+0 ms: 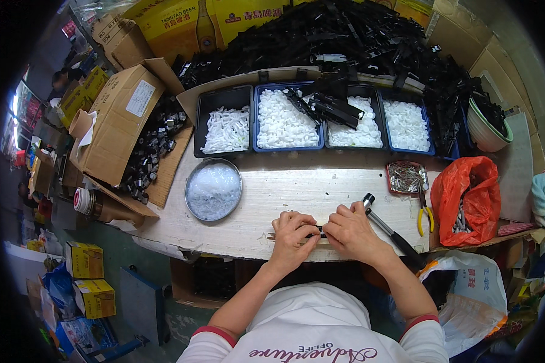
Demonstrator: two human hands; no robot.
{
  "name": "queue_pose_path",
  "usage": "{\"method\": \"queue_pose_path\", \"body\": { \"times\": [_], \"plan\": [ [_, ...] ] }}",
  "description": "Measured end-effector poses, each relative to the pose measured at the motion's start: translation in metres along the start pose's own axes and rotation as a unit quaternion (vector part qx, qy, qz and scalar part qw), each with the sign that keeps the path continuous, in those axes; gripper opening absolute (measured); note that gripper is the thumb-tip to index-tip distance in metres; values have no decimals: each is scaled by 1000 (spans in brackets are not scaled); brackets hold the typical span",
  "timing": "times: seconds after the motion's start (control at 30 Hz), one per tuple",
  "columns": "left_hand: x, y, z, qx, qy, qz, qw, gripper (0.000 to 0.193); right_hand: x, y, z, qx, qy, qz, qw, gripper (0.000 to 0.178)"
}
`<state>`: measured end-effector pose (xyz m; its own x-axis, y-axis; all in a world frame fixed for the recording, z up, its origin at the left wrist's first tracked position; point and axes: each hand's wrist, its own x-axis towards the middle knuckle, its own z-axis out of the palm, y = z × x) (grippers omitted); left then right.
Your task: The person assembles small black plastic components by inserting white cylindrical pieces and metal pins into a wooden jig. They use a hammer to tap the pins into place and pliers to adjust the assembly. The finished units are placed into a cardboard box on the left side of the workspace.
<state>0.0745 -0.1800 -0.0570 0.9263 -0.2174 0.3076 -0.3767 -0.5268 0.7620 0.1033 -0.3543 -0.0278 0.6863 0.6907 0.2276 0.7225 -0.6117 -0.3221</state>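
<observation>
Near the table's front edge, my left hand (293,237) and my right hand (354,233) work close together. The fingers of both are closed on a small black plastic part (321,232), which they mostly cover. It lies over a pale strip or block, partly hidden by the fingers. Right beside my right hand lies a hammer (384,222) with a metal head and a black handle. Thin brownish sticks or pins (271,236) poke out by my left hand.
Plastic bins (254,149) of small white parts line the back, with black parts heaped behind. A round dish (242,189) of translucent pieces stands left. On the right are a red tray (390,190) of metal pins, yellow-handled pliers (420,224) and a red bag (484,206).
</observation>
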Motion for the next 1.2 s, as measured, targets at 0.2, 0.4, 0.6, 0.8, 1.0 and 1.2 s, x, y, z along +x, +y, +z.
{"method": "queue_pose_path", "body": {
  "times": [0.2, 0.4, 0.6, 0.8, 1.0, 1.2],
  "plan": [
    [4, -2, 1, 5, -28, 4, 1000, 11, 10, 0, -12, -3, -89, 8, 996, 8],
    [10, 6, -4, 26, -56, -30, 998, 16, -17, 30, -40, 45, 130, 127, 982, 5],
    [14, 3, 1, 71, -60, 21, 995, 17, -94, 78, -95, -61, 313, 317, 893, 6],
    [10, 4, -1, 117, -64, 92, 987, 16, -175, 135, -103, -340, 125, 488, 794, 20],
    [11, -8, -11, 88, -71, 132, 985, 23, -208, 189, -98, 20, 207, 497, 843, 27],
    [102, -63, -77, 238, 148, 53, 958, 13, -228, 194, -84, -205, 159, 458, 851, 34]
  ]
}}
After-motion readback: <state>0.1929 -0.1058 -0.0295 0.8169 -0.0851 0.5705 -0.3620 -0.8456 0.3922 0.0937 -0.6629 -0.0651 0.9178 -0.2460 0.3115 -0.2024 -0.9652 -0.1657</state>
